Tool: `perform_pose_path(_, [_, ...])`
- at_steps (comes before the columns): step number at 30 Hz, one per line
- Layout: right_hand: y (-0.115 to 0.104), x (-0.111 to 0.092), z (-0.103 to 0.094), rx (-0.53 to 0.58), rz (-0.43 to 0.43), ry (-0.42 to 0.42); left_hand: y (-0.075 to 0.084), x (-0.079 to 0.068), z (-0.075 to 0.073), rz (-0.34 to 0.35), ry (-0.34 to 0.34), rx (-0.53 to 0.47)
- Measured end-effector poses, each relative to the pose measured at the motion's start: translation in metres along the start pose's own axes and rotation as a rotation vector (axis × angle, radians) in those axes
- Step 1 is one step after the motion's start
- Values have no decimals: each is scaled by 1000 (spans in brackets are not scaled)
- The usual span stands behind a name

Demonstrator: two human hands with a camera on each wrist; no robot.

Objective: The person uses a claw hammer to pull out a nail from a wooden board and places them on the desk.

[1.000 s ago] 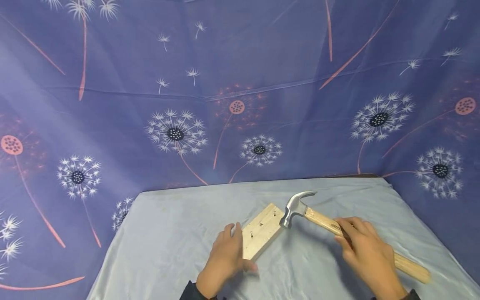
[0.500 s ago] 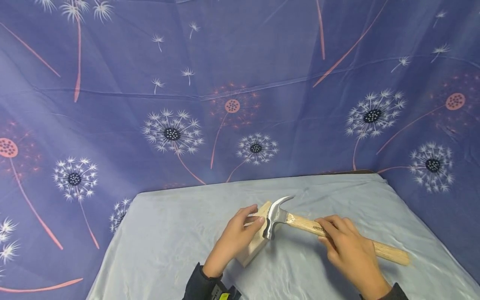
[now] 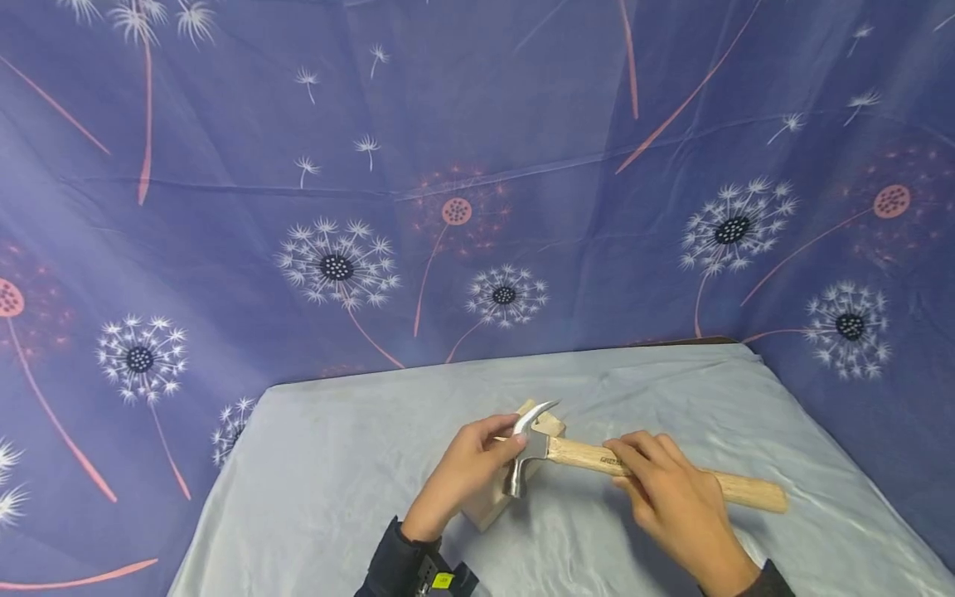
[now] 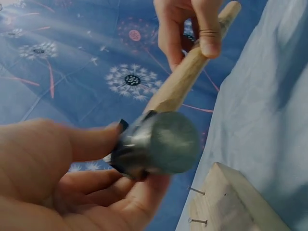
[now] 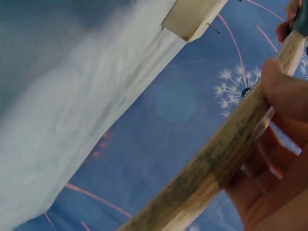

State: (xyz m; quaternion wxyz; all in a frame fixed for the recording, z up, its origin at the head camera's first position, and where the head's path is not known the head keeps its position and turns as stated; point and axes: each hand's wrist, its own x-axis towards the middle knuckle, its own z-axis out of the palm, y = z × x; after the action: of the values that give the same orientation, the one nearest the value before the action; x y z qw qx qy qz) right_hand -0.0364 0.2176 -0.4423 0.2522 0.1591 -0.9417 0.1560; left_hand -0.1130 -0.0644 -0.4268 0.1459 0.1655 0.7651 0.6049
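Observation:
A claw hammer (image 3: 582, 455) with a wooden handle is held above a pale wooden block (image 3: 483, 507). My right hand (image 3: 675, 504) grips the handle around its middle. My left hand (image 3: 464, 468) pinches the steel head between thumb and fingers; in the left wrist view the round striking face (image 4: 175, 143) points at the camera. Beyond the head, the left wrist view shows a nail (image 4: 197, 191) and a second nail (image 4: 198, 222) sticking up from the block. Hand and hammer hide much of the block's top in the head view.
A light grey-blue cloth (image 3: 336, 489) covers the table under the block. Behind and around it hangs a purple-blue curtain (image 3: 597, 274) with a dandelion print. A dark edge of the table (image 3: 705, 341) shows at the back right.
My left hand has left the block's side, risen and taken hold of the hammer head. My right hand has carried the hammer left, over the block. The head view has shifted slightly.

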Motion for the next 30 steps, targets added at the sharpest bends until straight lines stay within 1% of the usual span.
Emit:
perform_pose_path(5, [1,2,0,6,-51,-23,1,-2,-5,-54,-78,-71])
perform_pose_path(9, [2,4,0,18,-79,-27,2,-2,-8,-78,-84,-148])
perform_pose_path(13, [1,7,0,38,-104,-15,5,-1,-14,-91,-80,-204])
perform_pose_path(17, [-2,11,2,53,-134,2,6,-4,-21,-102,-124,-244])
perform_pose_path(20, [-4,12,3,70,-159,10,7,-9,-28,-136,-163,-262])
perform_pose_path(22, [-5,13,4,85,-171,10,8,-12,-32,-157,-175,-266])
perform_pose_path(25, [-5,13,5,98,-177,4,8,-13,-34,-175,-172,-266])
perform_pose_path(30, [-4,13,4,118,-151,-7,4,-12,-33,-163,-149,-259])
